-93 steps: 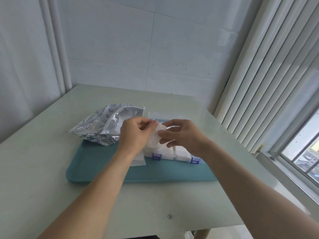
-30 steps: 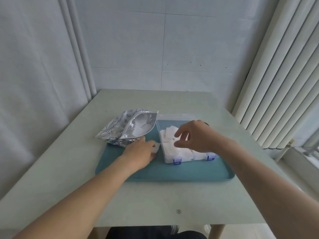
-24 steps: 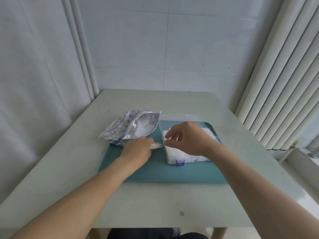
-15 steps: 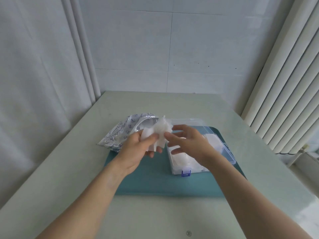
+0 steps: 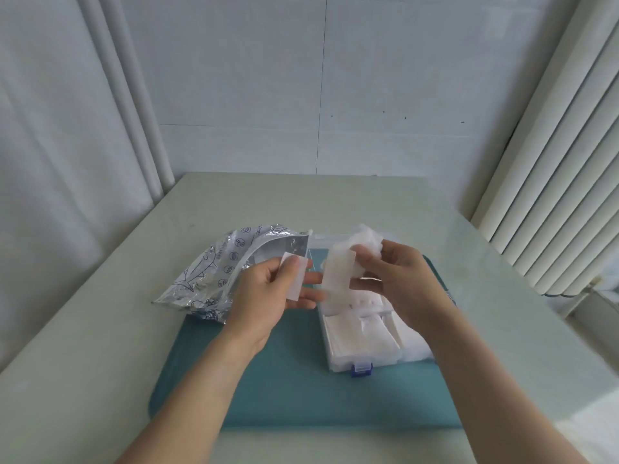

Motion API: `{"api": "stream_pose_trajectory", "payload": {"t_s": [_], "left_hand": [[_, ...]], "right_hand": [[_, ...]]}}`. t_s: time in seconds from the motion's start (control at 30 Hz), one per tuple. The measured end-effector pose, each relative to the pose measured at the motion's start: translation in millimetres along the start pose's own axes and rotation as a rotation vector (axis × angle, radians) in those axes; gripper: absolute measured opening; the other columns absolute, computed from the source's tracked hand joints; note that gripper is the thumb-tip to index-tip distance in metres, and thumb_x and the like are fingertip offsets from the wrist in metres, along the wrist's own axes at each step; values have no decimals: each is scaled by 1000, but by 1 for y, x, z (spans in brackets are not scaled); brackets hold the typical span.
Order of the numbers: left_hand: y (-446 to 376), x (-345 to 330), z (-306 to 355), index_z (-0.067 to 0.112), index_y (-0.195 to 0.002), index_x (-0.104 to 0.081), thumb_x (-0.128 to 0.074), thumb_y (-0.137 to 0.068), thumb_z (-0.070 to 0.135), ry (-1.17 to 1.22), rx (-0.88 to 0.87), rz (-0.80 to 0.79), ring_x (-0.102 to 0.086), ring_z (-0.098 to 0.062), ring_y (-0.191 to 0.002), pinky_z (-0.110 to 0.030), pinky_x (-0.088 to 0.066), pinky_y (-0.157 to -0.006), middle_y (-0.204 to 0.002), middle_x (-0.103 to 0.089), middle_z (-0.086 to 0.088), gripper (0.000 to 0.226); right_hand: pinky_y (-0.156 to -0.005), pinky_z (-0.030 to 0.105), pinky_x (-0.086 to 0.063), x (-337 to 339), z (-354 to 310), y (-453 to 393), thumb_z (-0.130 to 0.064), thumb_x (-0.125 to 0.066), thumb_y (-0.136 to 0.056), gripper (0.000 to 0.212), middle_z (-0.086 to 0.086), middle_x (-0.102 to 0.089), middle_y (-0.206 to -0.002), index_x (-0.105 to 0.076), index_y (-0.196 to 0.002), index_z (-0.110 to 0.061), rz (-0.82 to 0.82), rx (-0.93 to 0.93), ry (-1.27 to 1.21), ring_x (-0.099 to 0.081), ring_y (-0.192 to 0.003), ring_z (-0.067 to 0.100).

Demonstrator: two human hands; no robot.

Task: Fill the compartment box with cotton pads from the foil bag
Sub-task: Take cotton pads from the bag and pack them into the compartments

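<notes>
The silver foil bag (image 5: 221, 272) lies open at the back left of the teal tray (image 5: 294, 390). The clear compartment box (image 5: 361, 339) with blue latches stands on the tray's right half, white cotton pads in its compartments. My left hand (image 5: 271, 296) is raised in front of the bag and pinches one thin cotton pad (image 5: 294, 276) under the thumb. My right hand (image 5: 395, 279) hovers above the box and grips a bunch of cotton pads (image 5: 345, 266). The box's right side is hidden by my right hand and forearm.
The tray sits on a pale table (image 5: 100, 329) in a corner. A white curtain (image 5: 67, 128) hangs at the left, vertical blinds (image 5: 552, 162) at the right, and a tiled wall stands behind.
Both hands have lifted off the tray. The bunch of pads that my left hand picked up has gone over to my right hand, while the left keeps one pad. The hands have drawn apart.
</notes>
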State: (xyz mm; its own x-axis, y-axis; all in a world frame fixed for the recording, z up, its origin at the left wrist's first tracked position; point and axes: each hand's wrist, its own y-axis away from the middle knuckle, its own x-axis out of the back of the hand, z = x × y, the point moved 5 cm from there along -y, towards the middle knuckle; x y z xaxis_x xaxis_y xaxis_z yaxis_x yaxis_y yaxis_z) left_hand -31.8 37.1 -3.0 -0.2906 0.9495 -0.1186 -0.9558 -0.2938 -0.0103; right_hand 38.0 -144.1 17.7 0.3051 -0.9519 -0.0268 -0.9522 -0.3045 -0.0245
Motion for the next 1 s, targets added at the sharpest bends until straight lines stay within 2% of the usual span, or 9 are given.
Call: {"api": "stream_pose_trajectory", "payload": {"t_s": [0.17, 0.23, 0.33, 0.4, 0.5, 0.67, 0.77, 0.87, 1.0], "left_hand": [[5, -7, -8, -2, -106, -64, -42, -107, 16, 133, 89, -48, -72, -41, -80, -40, -60, -67, -92, -73, -24, 28], [7, -13, -7, -5, -111, -63, -39, -107, 18, 197, 160, -107, -71, -42, -80, -45, -61, -71, -98, -71, -29, 34], [12, -24, -4, -1, -117, -65, -31, -108, 31, 309, 258, -262, -70, -39, -82, -40, -61, -70, -104, -70, -28, 47], [15, -27, -2, 1, -115, -66, -36, -105, 36, 308, 263, -353, -70, -35, -84, -34, -60, -68, -101, -72, -23, 47], [13, -22, -7, -4, -109, -63, -52, -99, 9, 145, 157, -328, -71, -27, -77, -26, -54, -60, -99, -73, -19, 20], [12, -17, -8, 0, -109, -62, -45, -96, -13, 131, 136, -259, -68, -27, -68, -26, -50, -55, -97, -72, -22, 25], [13, -19, -6, 2, -110, -61, -42, -95, -16, 155, 159, -269, -69, -33, -71, -32, -56, -58, -94, -70, -24, 30], [20, -28, -4, -1, -106, -65, -47, -95, 0, 179, 236, -361, -69, -35, -72, -38, -58, -62, -93, -68, -27, 21], [26, -39, -1, 2, -115, -68, -34, -101, 35, 297, 294, -504, -67, -35, -77, -36, -56, -65, -98, -66, -24, 49]], "right_hand": [[-82, 39, -62, -3, 1, 7, -13, -69, -92, 17, 16, -76, -98, -70, -103, 1, 36, -3, -77, -74, -90, 34], [-79, 41, -62, -10, -2, 13, -13, -71, -91, 17, 15, -76, -92, -71, -99, 1, 31, 27, -13, -75, -82, 31], [-69, 53, -60, -18, -8, 21, -21, -75, -87, 26, 17, -71, -75, -65, -81, 2, 101, 111, 228, -75, -68, 25], [-55, 40, -53, -20, -11, 24, -27, -75, -82, 30, 5, -66, -61, -57, -64, -13, 183, 201, 479, -70, -59, 18], [-48, 24, -39, -19, -11, 26, -31, -78, -79, 35, -4, -59, -54, -51, -58, -23, 229, 284, 612, -60, -53, 13], [-53, 27, -51, 8, -21, 25, -21, -77, -86, 18, 8, -73, -72, -70, -81, -6, 332, 282, 290, -69, -59, 18], [-63, 29, -53, 14, -20, 24, -26, -77, -85, 25, 17, -75, -87, -73, -95, -3, 131, 195, 32, -66, -70, 23], [-61, 31, -47, -2, -16, 29, -26, -75, -85, 25, 14, -73, -80, -72, -96, -4, -120, 147, 144, -59, -65, 23], [-59, 21, -45, -15, -10, 31, -32, -73, -89, 23, -4, -66, -65, -70, -79, -11, -31, 170, 368, -57, -56, 10]]}}
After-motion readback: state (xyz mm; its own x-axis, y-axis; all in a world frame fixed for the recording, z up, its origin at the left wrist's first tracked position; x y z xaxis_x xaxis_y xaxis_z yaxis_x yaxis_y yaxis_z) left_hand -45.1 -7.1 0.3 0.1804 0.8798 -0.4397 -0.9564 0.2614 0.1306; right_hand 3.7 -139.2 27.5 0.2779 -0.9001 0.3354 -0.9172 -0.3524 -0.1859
